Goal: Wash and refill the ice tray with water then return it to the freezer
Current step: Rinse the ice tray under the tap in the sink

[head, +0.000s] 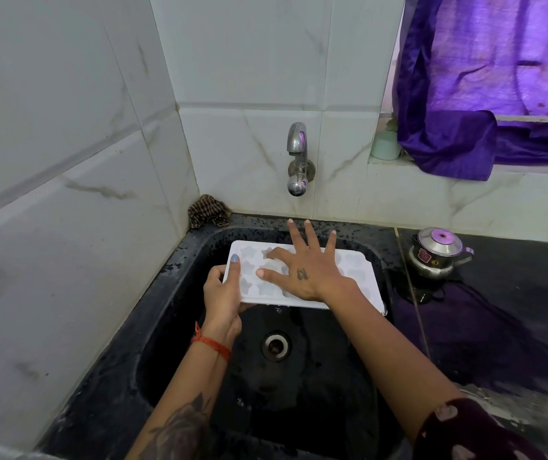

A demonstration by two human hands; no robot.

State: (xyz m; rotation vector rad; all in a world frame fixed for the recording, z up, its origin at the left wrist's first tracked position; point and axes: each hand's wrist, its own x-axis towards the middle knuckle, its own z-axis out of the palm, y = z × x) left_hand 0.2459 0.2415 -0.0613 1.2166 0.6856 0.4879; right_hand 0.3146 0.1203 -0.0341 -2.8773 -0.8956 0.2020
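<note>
- Two hands work the ice tray (364,275), which is held over the far half of the black sink (173,293), just under the tap's line.
- Left hand (223,293) has its fingers closed around the tray's short edge at 9 o'clock, thumb on top; this is the only real hold.
- Right hand (306,270) lies flat on the star-shaped cells with fingers spread wide, gripping nothing.
- Risk: a wet, one-sided hold could let the tray tip or slip down toward the drain (276,346) at 6 o'clock; hard pressing from the flat palm would likely cause it.
- Risk: once water runs, a tilted tray would spill its cells on the way to the freezer.
- Steel kettle (437,254) stands on the desk (498,327) at 3 o'clock, near the tray's right end.
- Checked rag (208,212) sits bunched in the corner at 11 o'clock.
- Tap (297,161) at 12 o'clock shows no water; reaching it needs a free hand.
- Purple curtain (485,94) hangs at 2 o'clock, well apart.
</note>
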